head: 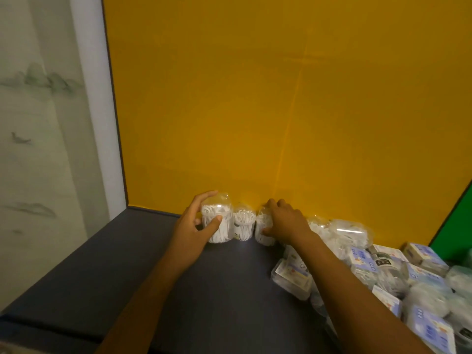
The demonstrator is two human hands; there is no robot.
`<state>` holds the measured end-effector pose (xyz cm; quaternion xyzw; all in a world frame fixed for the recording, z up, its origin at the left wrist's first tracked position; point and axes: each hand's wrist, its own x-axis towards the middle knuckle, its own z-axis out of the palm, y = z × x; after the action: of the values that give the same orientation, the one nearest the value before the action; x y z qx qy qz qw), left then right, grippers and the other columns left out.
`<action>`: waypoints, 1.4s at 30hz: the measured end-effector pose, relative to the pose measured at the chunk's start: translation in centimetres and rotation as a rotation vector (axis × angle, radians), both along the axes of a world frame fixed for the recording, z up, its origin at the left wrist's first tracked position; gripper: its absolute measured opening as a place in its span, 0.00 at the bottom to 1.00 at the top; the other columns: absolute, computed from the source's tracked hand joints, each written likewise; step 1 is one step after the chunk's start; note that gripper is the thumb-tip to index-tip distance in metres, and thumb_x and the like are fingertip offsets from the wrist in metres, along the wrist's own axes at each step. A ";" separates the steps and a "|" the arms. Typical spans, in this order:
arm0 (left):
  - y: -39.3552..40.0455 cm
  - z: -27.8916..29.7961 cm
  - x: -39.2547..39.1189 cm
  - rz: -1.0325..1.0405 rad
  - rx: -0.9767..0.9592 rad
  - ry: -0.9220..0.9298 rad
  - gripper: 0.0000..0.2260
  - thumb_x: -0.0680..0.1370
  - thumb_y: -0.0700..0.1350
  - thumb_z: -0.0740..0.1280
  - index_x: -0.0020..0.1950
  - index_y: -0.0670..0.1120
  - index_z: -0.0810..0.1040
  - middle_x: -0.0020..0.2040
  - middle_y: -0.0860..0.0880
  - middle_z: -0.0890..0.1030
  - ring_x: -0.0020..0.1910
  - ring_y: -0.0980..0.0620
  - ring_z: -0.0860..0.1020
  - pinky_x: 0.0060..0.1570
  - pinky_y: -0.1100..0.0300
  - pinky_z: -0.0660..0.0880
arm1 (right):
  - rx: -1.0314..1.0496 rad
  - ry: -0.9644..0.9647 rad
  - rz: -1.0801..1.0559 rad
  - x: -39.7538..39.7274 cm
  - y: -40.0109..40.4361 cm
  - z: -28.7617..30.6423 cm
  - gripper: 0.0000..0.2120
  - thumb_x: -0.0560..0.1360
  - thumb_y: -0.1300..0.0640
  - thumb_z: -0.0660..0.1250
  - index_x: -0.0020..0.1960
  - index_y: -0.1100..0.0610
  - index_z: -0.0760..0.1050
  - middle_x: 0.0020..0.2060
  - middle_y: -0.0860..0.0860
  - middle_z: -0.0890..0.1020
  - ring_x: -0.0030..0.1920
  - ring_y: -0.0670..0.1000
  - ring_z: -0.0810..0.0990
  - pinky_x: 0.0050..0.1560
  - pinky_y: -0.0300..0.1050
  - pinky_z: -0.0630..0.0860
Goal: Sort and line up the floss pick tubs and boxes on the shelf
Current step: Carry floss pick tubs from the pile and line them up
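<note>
Three clear tubs of white floss picks stand in a row against the yellow back wall. My left hand (pixel 198 221) grips the leftmost tub (pixel 220 222), fingers behind it and thumb across its front. The middle tub (pixel 244 224) stands free between my hands. My right hand (pixel 284 221) grips the third tub (pixel 263 231) from its right side and covers most of it. To the right, more clear tubs (pixel 350 232) lie jumbled, and flat floss boxes (pixel 292 273) with blue and white labels are piled toward the lower right.
The dark shelf surface (pixel 122 264) stretches open to the left and front. A yellow back panel (pixel 255 98) closes the rear, a white frame edge (pixel 102 123) the left side, and a green panel (pixel 457 226) the far right.
</note>
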<state>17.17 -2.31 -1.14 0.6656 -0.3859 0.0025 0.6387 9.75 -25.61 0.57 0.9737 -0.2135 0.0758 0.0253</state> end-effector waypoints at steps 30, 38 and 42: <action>-8.1 5.7 -22.2 -0.218 -0.130 0.020 0.25 0.70 0.51 0.75 0.64 0.62 0.69 0.65 0.64 0.70 0.61 0.66 0.71 0.56 0.61 0.73 | 0.186 -0.429 -0.037 -32.3 -2.2 7.6 0.28 0.72 0.48 0.73 0.67 0.38 0.64 0.62 0.50 0.70 0.43 0.52 0.78 0.49 0.54 0.76; -10.9 5.6 -33.6 -0.342 -0.091 0.009 0.25 0.72 0.51 0.73 0.67 0.62 0.69 0.67 0.59 0.72 0.61 0.66 0.72 0.54 0.71 0.71 | 0.253 -0.509 -0.148 -44.8 -3.0 6.4 0.26 0.69 0.48 0.74 0.61 0.37 0.64 0.58 0.51 0.74 0.51 0.54 0.77 0.51 0.54 0.77; -13.0 5.4 -37.5 -0.427 -0.070 0.048 0.26 0.72 0.51 0.73 0.67 0.65 0.68 0.69 0.53 0.72 0.67 0.51 0.72 0.65 0.50 0.72 | 0.202 -0.560 -0.243 -49.7 -3.9 5.9 0.23 0.69 0.39 0.71 0.58 0.39 0.65 0.60 0.49 0.75 0.52 0.55 0.78 0.51 0.56 0.77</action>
<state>-20.37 -15.31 4.25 0.5460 -0.5025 -0.1352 0.6566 -39.91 -29.51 6.47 0.8799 -0.3335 0.3156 -0.1224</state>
